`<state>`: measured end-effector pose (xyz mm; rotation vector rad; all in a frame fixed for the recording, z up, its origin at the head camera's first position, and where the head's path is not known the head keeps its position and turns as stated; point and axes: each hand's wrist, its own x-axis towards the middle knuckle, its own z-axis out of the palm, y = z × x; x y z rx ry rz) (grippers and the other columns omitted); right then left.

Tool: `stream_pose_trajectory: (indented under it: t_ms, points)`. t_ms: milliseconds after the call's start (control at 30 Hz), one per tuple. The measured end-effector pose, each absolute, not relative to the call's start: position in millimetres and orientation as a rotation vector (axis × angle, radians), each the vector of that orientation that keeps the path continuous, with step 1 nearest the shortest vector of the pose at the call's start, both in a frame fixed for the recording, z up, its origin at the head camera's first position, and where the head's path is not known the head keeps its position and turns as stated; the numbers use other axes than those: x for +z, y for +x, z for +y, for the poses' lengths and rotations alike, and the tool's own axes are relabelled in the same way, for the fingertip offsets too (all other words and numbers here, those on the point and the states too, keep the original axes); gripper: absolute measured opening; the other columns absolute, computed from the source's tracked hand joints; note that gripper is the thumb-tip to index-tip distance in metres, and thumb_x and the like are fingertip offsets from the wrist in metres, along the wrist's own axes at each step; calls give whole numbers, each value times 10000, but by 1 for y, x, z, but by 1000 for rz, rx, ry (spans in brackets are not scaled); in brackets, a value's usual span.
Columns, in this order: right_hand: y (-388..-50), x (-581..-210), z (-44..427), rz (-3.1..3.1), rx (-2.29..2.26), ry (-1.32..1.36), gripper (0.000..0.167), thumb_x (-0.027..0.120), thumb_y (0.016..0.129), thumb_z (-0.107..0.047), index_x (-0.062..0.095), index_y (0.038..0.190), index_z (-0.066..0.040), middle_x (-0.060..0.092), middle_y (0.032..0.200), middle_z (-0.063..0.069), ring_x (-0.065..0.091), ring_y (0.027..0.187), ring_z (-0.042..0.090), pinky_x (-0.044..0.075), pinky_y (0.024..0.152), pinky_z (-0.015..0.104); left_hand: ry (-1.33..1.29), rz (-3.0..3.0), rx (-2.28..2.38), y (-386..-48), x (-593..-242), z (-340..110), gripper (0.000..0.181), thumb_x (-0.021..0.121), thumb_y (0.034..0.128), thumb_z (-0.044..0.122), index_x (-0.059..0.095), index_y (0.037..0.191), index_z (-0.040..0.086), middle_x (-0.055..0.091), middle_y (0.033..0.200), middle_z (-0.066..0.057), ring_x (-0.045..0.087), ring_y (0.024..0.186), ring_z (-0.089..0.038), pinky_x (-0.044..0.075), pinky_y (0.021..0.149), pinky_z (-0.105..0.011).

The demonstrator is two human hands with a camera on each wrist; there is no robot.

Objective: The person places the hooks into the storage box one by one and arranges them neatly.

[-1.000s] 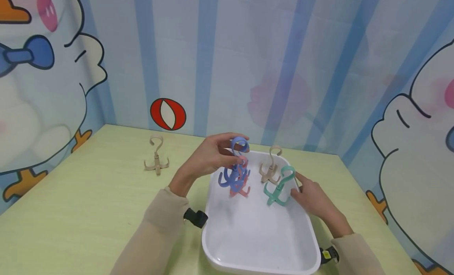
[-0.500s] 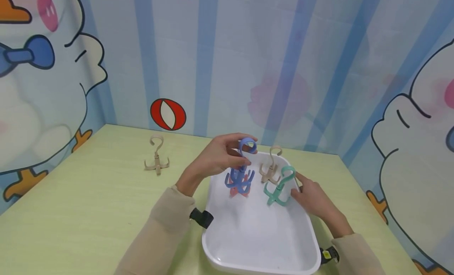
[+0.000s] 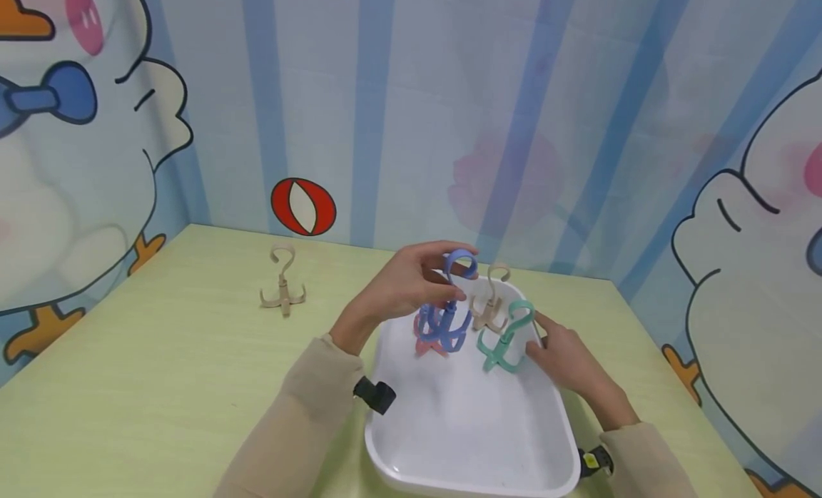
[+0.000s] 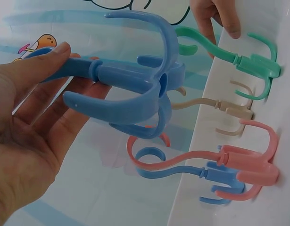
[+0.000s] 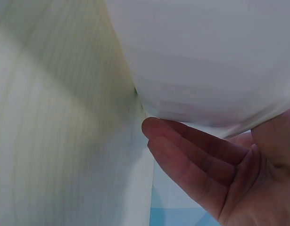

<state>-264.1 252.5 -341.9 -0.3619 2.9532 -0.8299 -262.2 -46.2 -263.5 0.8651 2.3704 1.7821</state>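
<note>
My left hand pinches the stem of a blue four-armed swivel hook and holds it upright above the white tray. Inside the tray, a pink hook and a second blue hook stand side by side; in the head view the held one partly covers them. To their right are a beige hook and a green hook. My right hand grips the tray's right rim, thumb at the inner side, fingers along the outer wall.
Another beige hook stands on the pale yellow-green table, left of the tray. Behind the table hangs a striped blue cloth with cartoon prints, and it also closes off both sides.
My left hand has moved to the right with the blue hook, from over the pink hook toward the tray's middle. My right hand stays at the rim.
</note>
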Motion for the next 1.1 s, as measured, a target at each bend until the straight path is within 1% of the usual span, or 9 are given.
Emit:
stream_pose_trajectory:
  t_ms: [133,400,567,700,833,933,1100]
  points:
    - [-264,-341,252,2952,-832,-366,687,536,1042,-129,250,1638,60,720,1187,328,781,855,295,649,644,388,857,2369,1776,-262,-263,-42,562,770,949,48,621,1472,190,719,1256,-125,736,1036,-240,660,837,-368]
    - [-264,-341,252,2960,-811,-358,686,544,1042,-133,259,1635,61,719,1198,325,776,870,291,648,659,388,895,2310,1788,-264,-268,-34,559,776,942,32,634,1458,193,723,1233,-128,745,963,-221,661,816,-355]
    - [-265,-341,253,2961,-797,-351,685,548,1044,-138,263,1635,59,708,1225,329,774,899,303,650,678,394,869,2303,1772,-263,-270,-27,567,776,945,40,628,1468,201,720,1266,-141,736,969,-218,660,814,-348]
    - [-265,-340,252,2958,-789,-342,687,551,1047,-145,260,1635,59,698,1245,335,773,924,318,659,702,409,830,2303,1756,-264,-271,-21,583,789,938,52,626,1476,207,716,1247,-129,731,961,-220,659,814,-342]
    - [-265,-340,253,2959,-777,-341,684,548,1048,-150,264,1633,61,692,1258,340,773,948,338,662,733,433,848,2295,1736,-265,-274,-18,592,795,936,62,631,1479,230,710,1259,-137,739,994,-229,657,826,-343]
    - [-266,-341,254,2946,-794,-353,679,540,1045,-144,265,1632,60,695,1246,345,779,942,351,662,739,448,892,2254,1746,-266,-277,-16,600,786,936,43,626,1486,220,708,1269,-152,741,1010,-230,658,825,-349]
    - [-267,-342,256,2940,-821,-386,680,536,1034,-136,271,1626,67,713,1199,343,784,906,342,660,726,450,904,2200,1770,-267,-283,-11,617,763,943,16,596,1512,185,708,1263,-168,728,962,-207,661,794,-355]
